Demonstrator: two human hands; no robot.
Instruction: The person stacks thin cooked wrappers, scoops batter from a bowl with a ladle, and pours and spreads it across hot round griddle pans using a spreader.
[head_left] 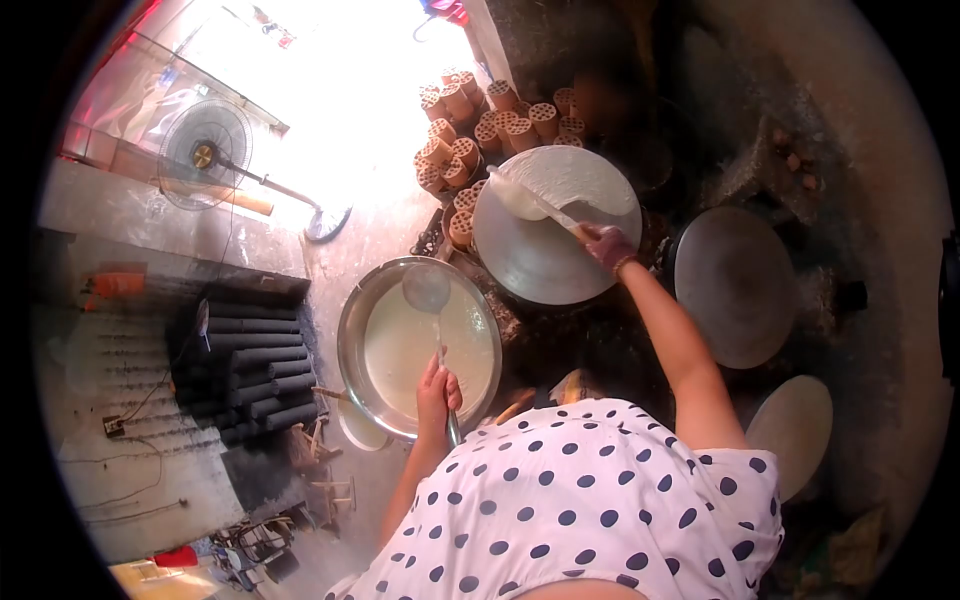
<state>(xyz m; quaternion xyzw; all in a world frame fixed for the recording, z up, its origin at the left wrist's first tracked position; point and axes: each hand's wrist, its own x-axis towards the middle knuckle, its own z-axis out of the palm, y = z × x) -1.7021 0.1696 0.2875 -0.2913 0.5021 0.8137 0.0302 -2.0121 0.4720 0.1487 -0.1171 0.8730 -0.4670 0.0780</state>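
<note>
My left hand (pixel 436 393) is closed round the handle of a ladle (pixel 427 289), whose round bowl hangs over a wide metal basin (pixel 350 375) of pale liquid batter (pixel 400 350). My right hand (pixel 608 247), in a dark reddish glove, grips the handle of a flat spreader (pixel 516 196). The spreader rests on a round metal griddle (pixel 540 265). White batter (pixel 570 170) covers the griddle's far part in a curved layer, while the near part shows bare grey metal.
Perforated clay-coloured cylinders (pixel 458 104) stand beyond the griddle. Another round griddle (pixel 735 288) is at the right, and a pale disc (pixel 795 435) below it. Black cylinders (pixel 262 365) are piled at the left, below a standing fan (pixel 204 155). A stool (pixel 338 495) stands lower left.
</note>
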